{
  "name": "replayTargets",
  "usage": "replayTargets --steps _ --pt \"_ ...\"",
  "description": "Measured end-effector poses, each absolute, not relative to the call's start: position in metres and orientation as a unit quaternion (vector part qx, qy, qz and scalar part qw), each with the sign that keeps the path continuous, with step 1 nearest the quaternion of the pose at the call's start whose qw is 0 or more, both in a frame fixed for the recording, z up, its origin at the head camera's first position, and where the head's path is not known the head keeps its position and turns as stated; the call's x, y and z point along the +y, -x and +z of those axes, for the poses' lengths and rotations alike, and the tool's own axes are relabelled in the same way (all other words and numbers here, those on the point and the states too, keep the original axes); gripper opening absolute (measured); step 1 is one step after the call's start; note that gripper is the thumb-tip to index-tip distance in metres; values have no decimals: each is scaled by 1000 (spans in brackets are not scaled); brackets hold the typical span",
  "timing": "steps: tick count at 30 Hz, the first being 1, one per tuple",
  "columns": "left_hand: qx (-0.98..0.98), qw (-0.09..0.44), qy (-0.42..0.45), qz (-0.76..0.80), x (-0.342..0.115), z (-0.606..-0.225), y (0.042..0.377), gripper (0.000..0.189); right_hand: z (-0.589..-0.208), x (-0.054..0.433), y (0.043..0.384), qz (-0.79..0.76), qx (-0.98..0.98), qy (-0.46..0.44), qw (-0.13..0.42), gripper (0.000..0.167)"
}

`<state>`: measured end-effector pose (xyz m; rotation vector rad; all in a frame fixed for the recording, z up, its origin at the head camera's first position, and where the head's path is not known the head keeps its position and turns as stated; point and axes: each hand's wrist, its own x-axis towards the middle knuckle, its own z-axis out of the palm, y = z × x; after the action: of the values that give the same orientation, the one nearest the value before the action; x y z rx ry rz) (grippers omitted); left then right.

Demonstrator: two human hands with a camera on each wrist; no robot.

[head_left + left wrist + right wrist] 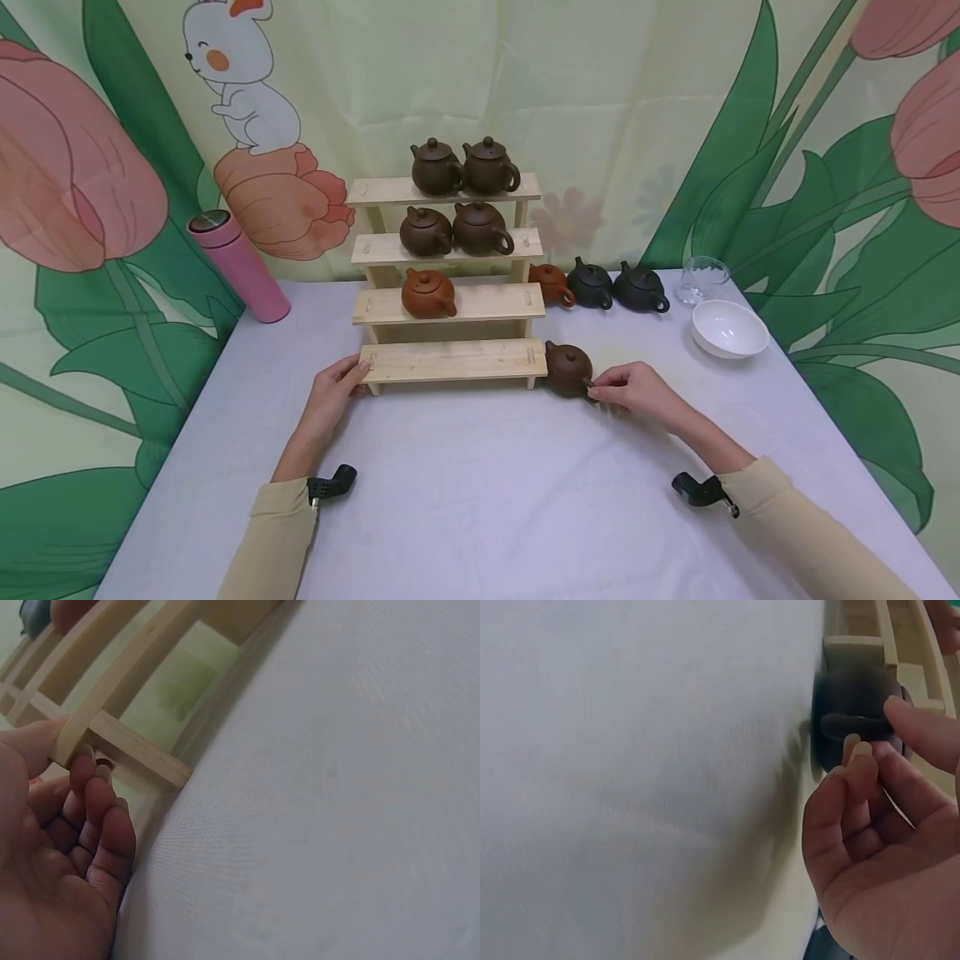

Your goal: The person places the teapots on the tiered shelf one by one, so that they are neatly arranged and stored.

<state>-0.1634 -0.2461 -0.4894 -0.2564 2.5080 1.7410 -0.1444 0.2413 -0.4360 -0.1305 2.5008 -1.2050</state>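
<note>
A four-step wooden display stand [454, 361] stands on the table. My left hand [332, 398] grips the left end of its lowest board, with the thumb above and curled fingertips below, as the left wrist view shows. A brown teapot [567, 369] sits on the cloth against the right end of that board. At the teapot's handle is my right hand [637, 392], pinching it between thumb and fingers. In the right wrist view the dark handle [855, 726] lies beside the fingertips. An orange-brown teapot [428, 294] stands on the second step from the bottom.
Dark brown teapots [487, 167] stand in pairs on the two upper steps. Behind the stand's right side are a reddish teapot [551, 285] and two black teapots [640, 287]. A glass cup [702, 280] and white bowl [729, 328] are at right; a pink bottle [243, 271] leans at left.
</note>
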Motion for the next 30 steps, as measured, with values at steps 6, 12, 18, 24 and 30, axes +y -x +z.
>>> replayTargets --steps 6,12,18,24,30 --pt "817 42 84 569 -246 -489 163 67 -439 241 144 -441 876 59 184 24" --pt "817 43 83 569 -246 -489 163 67 -443 241 143 -448 878 42 161 27" --pt "816 41 82 571 -246 -489 162 67 -441 242 140 -461 876 38 138 27" --pt "816 45 89 570 -245 -487 162 67 -436 248 137 -470 873 44 122 27" --pt "817 50 94 567 -245 -487 162 68 -427 253 138 -473 874 52 97 25"
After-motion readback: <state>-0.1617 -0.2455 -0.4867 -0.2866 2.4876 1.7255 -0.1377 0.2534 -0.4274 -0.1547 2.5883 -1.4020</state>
